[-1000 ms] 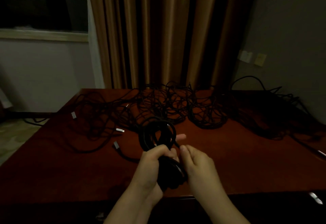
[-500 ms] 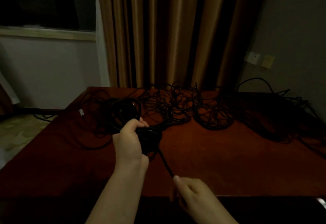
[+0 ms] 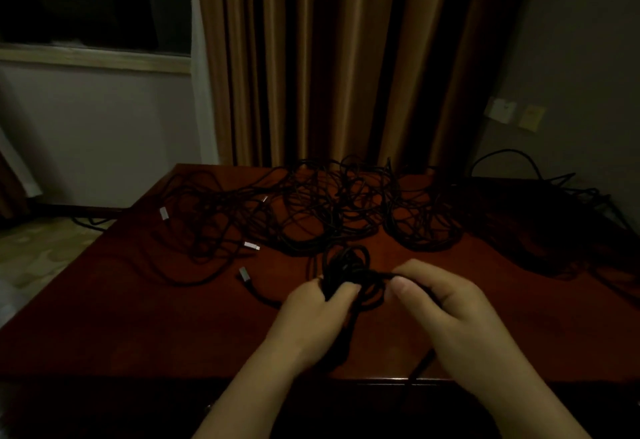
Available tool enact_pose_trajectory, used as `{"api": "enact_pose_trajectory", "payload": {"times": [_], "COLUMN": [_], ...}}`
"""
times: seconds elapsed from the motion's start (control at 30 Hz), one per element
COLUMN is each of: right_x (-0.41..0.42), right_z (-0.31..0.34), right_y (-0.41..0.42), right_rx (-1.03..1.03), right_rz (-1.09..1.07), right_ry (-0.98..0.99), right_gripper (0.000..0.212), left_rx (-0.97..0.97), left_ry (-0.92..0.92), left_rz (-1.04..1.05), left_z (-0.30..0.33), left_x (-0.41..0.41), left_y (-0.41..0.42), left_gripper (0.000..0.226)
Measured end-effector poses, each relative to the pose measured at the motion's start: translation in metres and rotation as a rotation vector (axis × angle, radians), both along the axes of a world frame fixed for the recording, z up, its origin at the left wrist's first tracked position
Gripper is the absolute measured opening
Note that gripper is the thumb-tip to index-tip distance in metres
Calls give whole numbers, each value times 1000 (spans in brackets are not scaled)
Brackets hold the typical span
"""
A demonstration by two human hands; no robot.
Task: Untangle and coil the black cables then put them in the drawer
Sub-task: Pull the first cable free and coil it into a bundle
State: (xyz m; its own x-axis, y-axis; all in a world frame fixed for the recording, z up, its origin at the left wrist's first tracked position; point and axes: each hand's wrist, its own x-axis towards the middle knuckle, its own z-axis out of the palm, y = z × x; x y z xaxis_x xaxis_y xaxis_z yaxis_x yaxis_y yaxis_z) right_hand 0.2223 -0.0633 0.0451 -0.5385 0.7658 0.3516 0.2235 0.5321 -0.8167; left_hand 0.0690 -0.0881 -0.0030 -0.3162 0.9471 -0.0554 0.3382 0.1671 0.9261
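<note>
Black coil [image 3: 349, 276] gripped by left hand [image 3: 311, 314] above desk [image 3: 138, 317] near edge | loose strand pinched in right hand [image 3: 440, 300] fingers | step: wrapping coil | next: probably another wrap, tail kept taut

I see two bare forearms entering from the bottom edge, each ending in an uncovered hand: the left hand [image 3: 317, 310] and the right hand [image 3: 446, 303]. No sleeves, gloves, rings or watch show; the right thumbnail is short, plain and unpainted in the dim light.
</note>
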Motion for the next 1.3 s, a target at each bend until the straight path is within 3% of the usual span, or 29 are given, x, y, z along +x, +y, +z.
{"api": "enact_pose_trajectory", "payload": {"times": [0.1,0.2,0.27,0.37,0.43,0.53,0.63,0.73,0.83,0.93,1.0,1.1,1.17,1.2,1.3], "right_x": [-2,1,6,23,32,24,-5,-25,-28,-22,-19,-24,-29,-30,-22], "right_z": [-4,-8,-8,-15,-25,-40,-51,-55,-47,-52,-64,-78,-89,-89,-68], "right_y": [4,13,20,32,37,35,23,12,12,13,13,6,-1,-5,-10], "right_rx": [-50,-206,-396,-601,-612,-595,-595,-636,-795,-816,-780,-667,-625,-613,-380], "right_rz": [-44,-45,24,122,120,0,-62,17,172,200,162,114,83,63,15], "right_ry": [64,147,173,199,188,242,209,41,-69,-65,-16,-117,-216,-241,-300], "right_gripper": [24,24,20,21,35,23,42,41,54,40,37,47,55,55,44], "left_rx": [-22,-55,-73,-27,0,17,56,119,120,111,157,330,442,503,592], "left_ry": [-238,-207,-206,-278,-339,-384,-495,-536,-573,-646,-731,-990,-1093,-1019,-511], "left_rz": [-207,-334,-324,-217,-179,-176,-200,-187,-119,16,113,184,284,354,509], "left_z": [3,2,-2,4,10,12,15,14,4,1,4,21,33,37,35], "left_x": [4,10,11,2,-7,-9,6,12,4,-2,-6,-5,-7,-10,-21], "left_y": [-5,-8,-8,-11,-14,-18,-19,-16,-15,-14,-13,-8,-1,3,9], "left_gripper": [53,17,24,11,10,22,12,16,31,31,28,9,22,25,30]}}
